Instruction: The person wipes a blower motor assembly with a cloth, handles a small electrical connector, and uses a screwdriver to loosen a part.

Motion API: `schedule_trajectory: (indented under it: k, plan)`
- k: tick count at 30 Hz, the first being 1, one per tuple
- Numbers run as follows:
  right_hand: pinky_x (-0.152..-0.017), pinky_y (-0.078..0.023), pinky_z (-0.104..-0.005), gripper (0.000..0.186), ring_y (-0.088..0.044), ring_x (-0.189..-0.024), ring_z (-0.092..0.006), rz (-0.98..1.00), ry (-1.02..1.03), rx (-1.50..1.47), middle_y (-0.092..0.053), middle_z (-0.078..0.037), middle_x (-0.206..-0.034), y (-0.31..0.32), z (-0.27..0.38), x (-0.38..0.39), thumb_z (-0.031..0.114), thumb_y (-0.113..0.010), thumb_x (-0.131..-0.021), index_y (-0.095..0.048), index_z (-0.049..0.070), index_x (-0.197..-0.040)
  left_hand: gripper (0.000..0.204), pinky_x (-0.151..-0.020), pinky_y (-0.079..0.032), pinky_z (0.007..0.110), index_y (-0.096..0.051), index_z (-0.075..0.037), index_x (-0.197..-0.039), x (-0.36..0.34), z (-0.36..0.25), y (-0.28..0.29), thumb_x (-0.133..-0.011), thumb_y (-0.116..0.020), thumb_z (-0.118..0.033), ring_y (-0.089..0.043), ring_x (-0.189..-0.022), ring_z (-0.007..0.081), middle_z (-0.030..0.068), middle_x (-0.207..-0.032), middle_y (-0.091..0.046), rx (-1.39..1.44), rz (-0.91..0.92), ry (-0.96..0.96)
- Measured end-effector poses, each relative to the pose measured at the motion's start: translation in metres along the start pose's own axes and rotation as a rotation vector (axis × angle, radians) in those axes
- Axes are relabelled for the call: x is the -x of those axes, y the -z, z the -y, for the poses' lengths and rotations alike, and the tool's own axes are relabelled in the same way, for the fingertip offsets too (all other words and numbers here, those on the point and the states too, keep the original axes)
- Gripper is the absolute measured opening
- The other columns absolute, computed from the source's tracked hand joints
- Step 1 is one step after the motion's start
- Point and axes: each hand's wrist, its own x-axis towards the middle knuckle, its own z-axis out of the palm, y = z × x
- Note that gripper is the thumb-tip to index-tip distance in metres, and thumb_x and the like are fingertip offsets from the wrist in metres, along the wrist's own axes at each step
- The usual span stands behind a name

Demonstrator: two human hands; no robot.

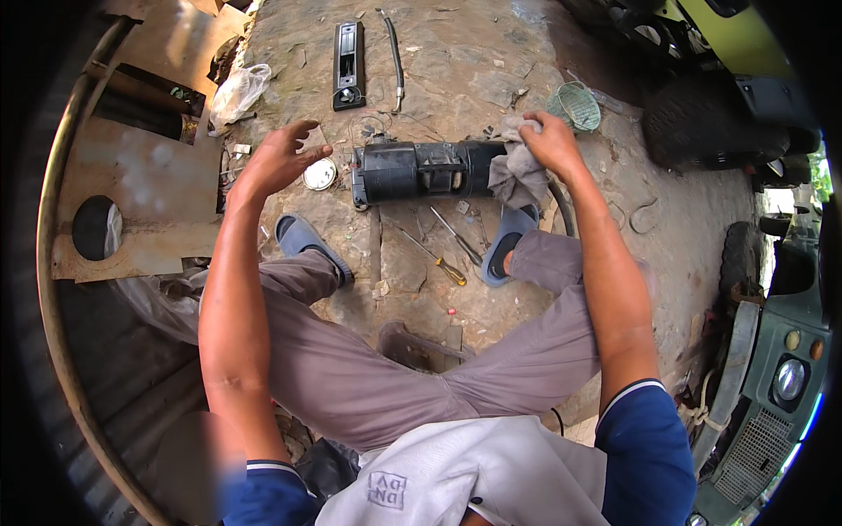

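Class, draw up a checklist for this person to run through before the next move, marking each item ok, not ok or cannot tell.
1. Grey cloth gripped by the right hand: ok.
2. Left hand free: ok, open and apart from the black cylinder.
3. Cylinder lying on the ground: ok.
4. Ground between the feet clear of tools: not ok, a yellow-handled screwdriver lies there.
5. Cylinder's underside clean: cannot tell, hidden.
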Motion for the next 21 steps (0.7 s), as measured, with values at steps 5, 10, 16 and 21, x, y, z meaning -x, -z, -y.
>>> schedule_trajectory:
  k: [5,10,16,21]
  plan:
    - [-0.102,-0.046,-0.0476,0.054,-0.054,-0.124,-0.0410,0.291,-0.071,0.407,-0.050,-0.027,-0.139,-0.063,-0.010,0.026,0.030,-0.062,-0.087,-0.055,0.013,-0.138,0.068,-0.098,-0.050,0.041,-0.053,-0.004,-0.138,0.004,0.012,0.008,-0.089,-0.070,-0.046,-0.059,-0.121,0.0321,0.0217,-0.134,-0.058,-0.044,-0.034,0.022]
    - [-0.100,-0.046,-0.0479,0.053,-0.055,-0.121,-0.0411,0.359,-0.074,0.470,-0.055,-0.026,-0.133,-0.067,-0.012,0.020,0.028,-0.061,-0.088,-0.054,0.013,-0.138,0.068,-0.097,-0.050,0.043,-0.055,-0.004,-0.137,0.013,0.020,0.015,-0.087,-0.071,-0.047,-0.061,-0.118,0.0369,0.0273,-0.129,-0.060,-0.097,-0.114,-0.002]
    - [-0.083,-0.053,-0.0401,0.033,-0.068,-0.093,-0.0311,0.324,0.140,0.005,-0.071,-0.018,-0.102,-0.074,0.085,0.044,0.028,-0.063,-0.090,-0.068,0.006,-0.114,0.067,-0.097,-0.050,0.045,-0.057,-0.003,-0.134,0.032,0.036,0.026,-0.086,-0.072,-0.046,-0.062,-0.115,0.0392,0.0274,-0.126,-0.062,-0.016,-0.191,-0.032]
    - [-0.076,-0.054,-0.0369,0.027,-0.069,-0.081,-0.0229,0.819,0.205,-0.222,-0.071,-0.014,-0.088,-0.213,0.114,0.097,0.028,-0.067,-0.089,-0.070,0.003,-0.099,0.064,-0.097,-0.049,0.045,-0.058,-0.002,-0.132,0.034,0.042,0.036,-0.085,-0.073,-0.043,-0.062,-0.116,0.0382,0.0252,-0.125,-0.063,0.034,-0.244,-0.056]
